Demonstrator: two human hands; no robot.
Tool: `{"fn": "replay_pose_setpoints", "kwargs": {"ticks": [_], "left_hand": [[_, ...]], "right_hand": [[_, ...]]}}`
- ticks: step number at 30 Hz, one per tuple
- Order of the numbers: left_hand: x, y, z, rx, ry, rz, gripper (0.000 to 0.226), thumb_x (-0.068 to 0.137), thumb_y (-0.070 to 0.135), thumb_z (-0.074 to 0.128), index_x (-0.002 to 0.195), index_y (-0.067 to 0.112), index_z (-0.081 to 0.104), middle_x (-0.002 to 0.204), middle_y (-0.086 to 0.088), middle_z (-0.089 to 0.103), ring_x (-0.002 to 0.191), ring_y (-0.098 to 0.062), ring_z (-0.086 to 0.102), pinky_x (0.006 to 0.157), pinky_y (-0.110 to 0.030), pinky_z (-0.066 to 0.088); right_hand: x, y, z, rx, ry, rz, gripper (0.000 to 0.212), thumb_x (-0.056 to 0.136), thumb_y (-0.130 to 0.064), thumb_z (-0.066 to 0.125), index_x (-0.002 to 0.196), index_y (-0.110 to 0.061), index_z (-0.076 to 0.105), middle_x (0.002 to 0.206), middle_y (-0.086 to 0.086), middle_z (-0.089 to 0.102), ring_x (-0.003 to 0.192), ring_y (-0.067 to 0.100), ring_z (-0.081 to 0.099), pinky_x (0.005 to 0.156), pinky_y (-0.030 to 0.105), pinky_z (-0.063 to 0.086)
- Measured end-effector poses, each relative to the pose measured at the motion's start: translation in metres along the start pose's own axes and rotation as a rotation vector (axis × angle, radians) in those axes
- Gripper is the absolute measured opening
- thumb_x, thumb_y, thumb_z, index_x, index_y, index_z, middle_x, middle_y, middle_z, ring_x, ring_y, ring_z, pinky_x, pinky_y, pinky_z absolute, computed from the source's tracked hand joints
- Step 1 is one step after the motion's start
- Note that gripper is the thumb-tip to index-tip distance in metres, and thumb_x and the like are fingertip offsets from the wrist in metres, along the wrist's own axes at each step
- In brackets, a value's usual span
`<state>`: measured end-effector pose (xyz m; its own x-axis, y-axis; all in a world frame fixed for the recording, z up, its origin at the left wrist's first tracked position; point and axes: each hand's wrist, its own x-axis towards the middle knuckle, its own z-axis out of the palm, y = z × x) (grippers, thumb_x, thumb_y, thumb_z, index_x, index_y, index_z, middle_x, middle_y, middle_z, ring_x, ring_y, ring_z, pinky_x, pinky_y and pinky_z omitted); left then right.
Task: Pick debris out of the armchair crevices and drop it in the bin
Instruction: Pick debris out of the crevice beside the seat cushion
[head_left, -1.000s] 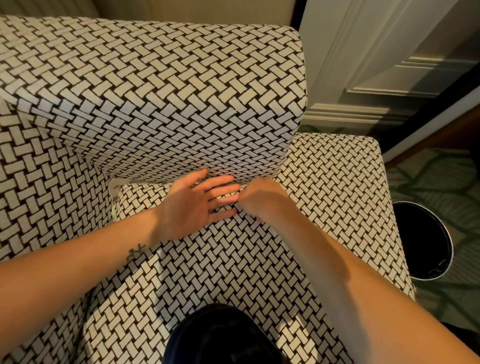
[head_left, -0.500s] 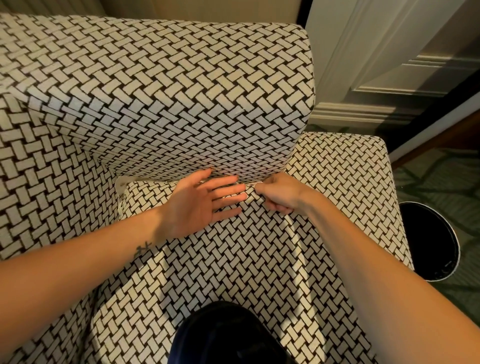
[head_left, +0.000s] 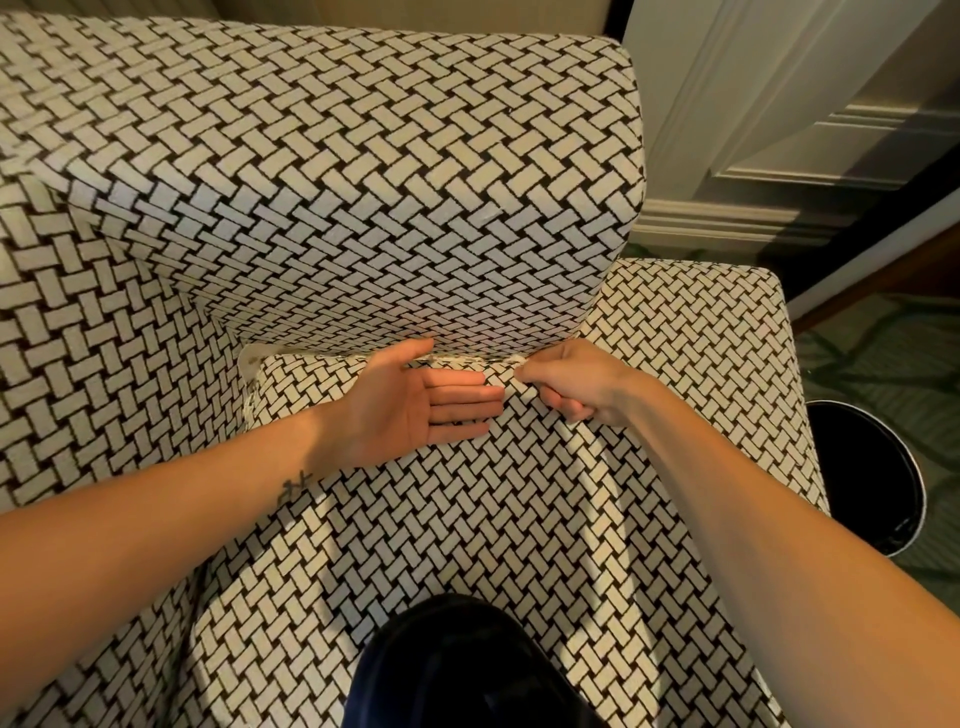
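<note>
Right hand (head_left: 576, 384): thumb and forefinger closed in a tight pinch on the right end of the debris (head_left: 460, 359), other 3 fingers curled under into the palm, knuckles toward the camera. Debris = thin pale crumbly line lying in the crevice where the seat cushion (head_left: 493, 519) meets the back cushion (head_left: 363, 182); it runs between the 2 hands; individual pieces too small to make out. Left hand (head_left: 415, 400): fingers straight and held together, pointing at the right hand, tips just short of it; palm turned up and toward the camera, edge of hand resting on the seat cushion right at the crevice, thumb up against the base of the back cushion. Left wrist carries 1 small dark tattoo (head_left: 293, 486), strokes too small to read. Both forearms bare, reaching in from the lower corners. Armchair (head_left: 78, 338): black-and-cream basket-weave fabric all over, sun stripes across the seat. Bin (head_left: 862, 467): round, black inside, thin pale rim, on the green patterned carpet (head_left: 883, 338) just beside the armchair's right side, well apart from both hands. Bottom centre: dark rounded shape (head_left: 467, 665), cannot tell what. Upper right: white panelled door (head_left: 779, 130)
</note>
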<state>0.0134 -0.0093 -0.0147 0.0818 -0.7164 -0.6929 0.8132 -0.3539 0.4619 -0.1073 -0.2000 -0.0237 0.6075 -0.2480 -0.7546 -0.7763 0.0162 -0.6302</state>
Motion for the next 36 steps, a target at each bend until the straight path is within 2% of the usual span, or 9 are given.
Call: {"fn": "replay_pose_setpoints", "kwargs": {"ticks": [7, 10, 14, 19, 22, 24, 29, 33, 36], "left_hand": [[0.001, 0.000, 0.001, -0.017, 0.021, -0.005, 0.070, 0.107, 0.046, 0.026, 0.139, -0.011, 0.050, 0.131, -0.028, 0.065, 0.124, -0.038, 0.064, 0.108, -0.050, 0.046], [0.001, 0.000, 0.001, -0.024, 0.017, -0.013, 0.069, 0.107, 0.046, 0.026, 0.138, -0.010, 0.051, 0.131, -0.028, 0.064, 0.124, -0.038, 0.063, 0.110, -0.051, 0.045], [0.001, 0.000, 0.001, -0.026, 0.019, -0.014, 0.069, 0.107, 0.046, 0.025, 0.135, -0.009, 0.054, 0.131, -0.028, 0.065, 0.124, -0.038, 0.064, 0.110, -0.051, 0.045], [0.001, 0.000, 0.001, -0.025, 0.030, -0.015, 0.069, 0.108, 0.047, 0.024, 0.135, -0.009, 0.054, 0.130, -0.028, 0.065, 0.122, -0.039, 0.064, 0.109, -0.051, 0.045], [0.001, 0.000, 0.002, -0.018, 0.043, -0.017, 0.068, 0.108, 0.046, 0.024, 0.135, -0.009, 0.054, 0.129, -0.027, 0.066, 0.121, -0.038, 0.065, 0.110, -0.051, 0.045], [0.001, 0.000, 0.002, -0.020, 0.045, -0.018, 0.069, 0.108, 0.046, 0.023, 0.135, -0.008, 0.054, 0.129, -0.026, 0.066, 0.121, -0.037, 0.065, 0.110, -0.050, 0.045], [0.001, 0.000, 0.001, -0.023, 0.044, -0.021, 0.068, 0.108, 0.046, 0.023, 0.136, -0.008, 0.053, 0.129, -0.026, 0.066, 0.122, -0.037, 0.065, 0.112, -0.051, 0.043], [0.002, 0.000, 0.000, -0.026, 0.045, -0.019, 0.069, 0.108, 0.046, 0.024, 0.135, -0.009, 0.054, 0.130, -0.027, 0.066, 0.123, -0.038, 0.064, 0.112, -0.051, 0.044], [0.001, 0.000, 0.001, -0.015, 0.055, -0.016, 0.068, 0.107, 0.046, 0.025, 0.135, -0.009, 0.055, 0.129, -0.027, 0.066, 0.122, -0.038, 0.065, 0.109, -0.050, 0.046]], "right_hand": [[0.000, -0.003, 0.012, -0.021, 0.097, -0.005, 0.038, 0.101, -0.037, 0.059, 0.132, -0.016, 0.060, 0.054, -0.001, 0.065, 0.038, 0.009, 0.039, 0.039, 0.021, 0.032], [0.003, -0.002, 0.020, 0.038, 0.234, -0.011, 0.032, 0.099, -0.036, 0.062, 0.120, -0.012, 0.068, 0.053, 0.000, 0.062, 0.030, 0.005, 0.042, 0.033, 0.015, 0.033], [0.003, 0.004, 0.022, 0.081, 0.271, -0.060, 0.030, 0.101, -0.032, 0.061, 0.123, -0.013, 0.067, 0.050, -0.002, 0.060, 0.032, 0.005, 0.043, 0.034, 0.015, 0.033], [0.003, 0.010, 0.022, 0.077, 0.284, -0.128, 0.025, 0.103, -0.033, 0.057, 0.091, -0.016, 0.072, 0.056, 0.006, 0.062, 0.035, 0.010, 0.045, 0.036, 0.019, 0.036], [0.001, 0.005, 0.022, 0.006, 0.227, -0.104, 0.022, 0.102, -0.036, 0.057, 0.097, -0.017, 0.069, 0.056, 0.002, 0.063, 0.037, 0.009, 0.045, 0.038, 0.019, 0.036], [0.001, -0.002, 0.021, -0.054, 0.179, -0.060, 0.031, 0.099, -0.042, 0.060, 0.104, -0.012, 0.068, 0.053, -0.001, 0.063, 0.036, 0.008, 0.042, 0.038, 0.020, 0.034], [0.003, -0.004, 0.019, -0.029, 0.168, -0.012, 0.052, 0.098, -0.042, 0.063, 0.142, -0.014, 0.055, 0.043, -0.006, 0.058, 0.035, 0.006, 0.039, 0.036, 0.018, 0.033], [0.002, 0.001, 0.020, 0.017, 0.199, -0.060, 0.042, 0.100, -0.037, 0.061, 0.136, -0.016, 0.062, 0.042, -0.006, 0.056, 0.031, 0.006, 0.039, 0.034, 0.017, 0.032], [-0.001, 0.003, 0.021, 0.030, 0.204, -0.123, 0.028, 0.101, -0.034, 0.060, 0.121, -0.016, 0.069, 0.043, -0.005, 0.056, 0.034, 0.008, 0.042, 0.042, 0.022, 0.040]]}}
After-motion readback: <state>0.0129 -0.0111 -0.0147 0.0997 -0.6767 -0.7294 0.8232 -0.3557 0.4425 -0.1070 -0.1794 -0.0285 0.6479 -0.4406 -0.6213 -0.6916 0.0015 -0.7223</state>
